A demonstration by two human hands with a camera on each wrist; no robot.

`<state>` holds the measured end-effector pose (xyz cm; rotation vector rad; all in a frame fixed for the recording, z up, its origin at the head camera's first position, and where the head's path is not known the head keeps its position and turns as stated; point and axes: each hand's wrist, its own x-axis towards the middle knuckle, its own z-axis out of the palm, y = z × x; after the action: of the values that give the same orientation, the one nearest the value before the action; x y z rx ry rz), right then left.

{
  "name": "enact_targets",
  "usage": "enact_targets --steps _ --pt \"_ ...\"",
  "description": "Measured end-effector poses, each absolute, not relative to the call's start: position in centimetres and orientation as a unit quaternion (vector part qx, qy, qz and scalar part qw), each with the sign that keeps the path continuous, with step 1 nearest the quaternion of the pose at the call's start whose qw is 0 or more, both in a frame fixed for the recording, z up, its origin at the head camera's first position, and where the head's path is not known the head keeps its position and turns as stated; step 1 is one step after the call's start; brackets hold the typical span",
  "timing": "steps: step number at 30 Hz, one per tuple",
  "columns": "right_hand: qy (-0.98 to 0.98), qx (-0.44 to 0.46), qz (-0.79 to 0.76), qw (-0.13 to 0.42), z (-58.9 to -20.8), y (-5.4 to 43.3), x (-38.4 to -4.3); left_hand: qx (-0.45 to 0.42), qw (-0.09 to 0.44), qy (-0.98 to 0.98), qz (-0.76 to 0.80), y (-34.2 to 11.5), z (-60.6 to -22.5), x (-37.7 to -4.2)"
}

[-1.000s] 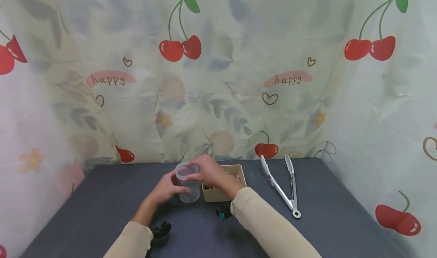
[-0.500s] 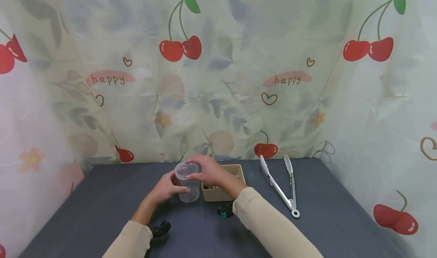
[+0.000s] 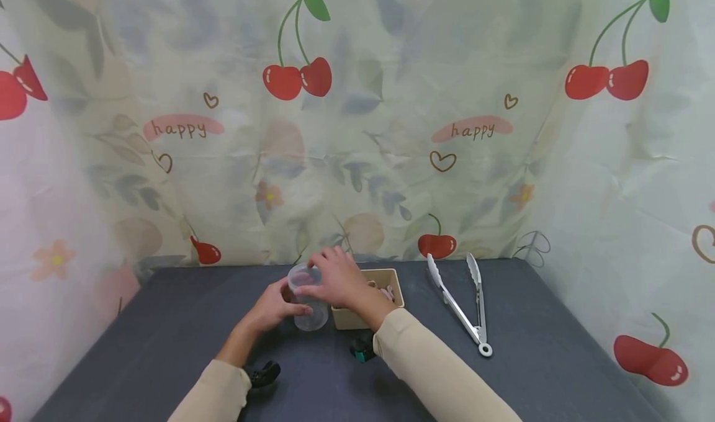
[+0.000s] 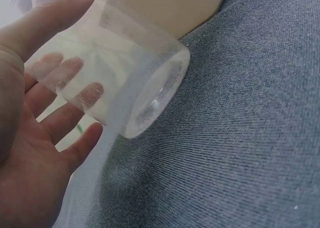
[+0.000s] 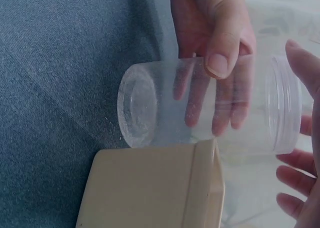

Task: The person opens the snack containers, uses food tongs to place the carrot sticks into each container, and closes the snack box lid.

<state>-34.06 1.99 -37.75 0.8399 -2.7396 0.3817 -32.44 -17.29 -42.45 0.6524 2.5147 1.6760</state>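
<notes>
A clear plastic jar (image 3: pixel 311 318) stands upright on the dark counter (image 3: pixel 313 388), just to the left of a beige box (image 3: pixel 349 320). Its top end is ridged; whether that ridge belongs to a lid or to the neck, I cannot tell. The readable writing is on the curtain (image 3: pixel 368 183) behind: "happy" appears twice, each time over a pink smear, among printed cherries, hearts and leaves.

The left hand (image 3: pixel 272 310) grips the jar's side, thumb at the front and fingers behind, visible through the plastic. The right hand (image 3: pixel 337 279) is at the jar's top, thumb and fingers parted around the ridge; whether they press on it cannot be told.

The right forearm crosses over the box, hiding part of its inside, where small pale pieces (image 3: pixel 387 293) show. Metal tongs (image 3: pixel 461 315) lie to the right, well apart from the jar, arms spread. Black devices (image 3: pixel 265 375) sit at both wrists, next to cream sleeves (image 3: pixel 438 366).
</notes>
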Motion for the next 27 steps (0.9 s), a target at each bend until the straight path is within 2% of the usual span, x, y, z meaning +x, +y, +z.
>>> enact_targets --steps 7,18,27 --pt "-0.944 0.272 0.138 0.124 -37.7 1.7 -34.1 0.217 0.019 0.804 0.553 -17.6 -44.1 -33.9" --pt "-0.918 0.304 0.243 0.074 -37.4 2.2 -34.6 0.213 0.019 0.81 0.546 -17.2 -42.3 -32.3" --pt "-0.891 0.341 0.29 0.076 -37.3 2.9 -34.6 0.206 0.03 0.811 0.546 -17.4 -42.7 -32.7"
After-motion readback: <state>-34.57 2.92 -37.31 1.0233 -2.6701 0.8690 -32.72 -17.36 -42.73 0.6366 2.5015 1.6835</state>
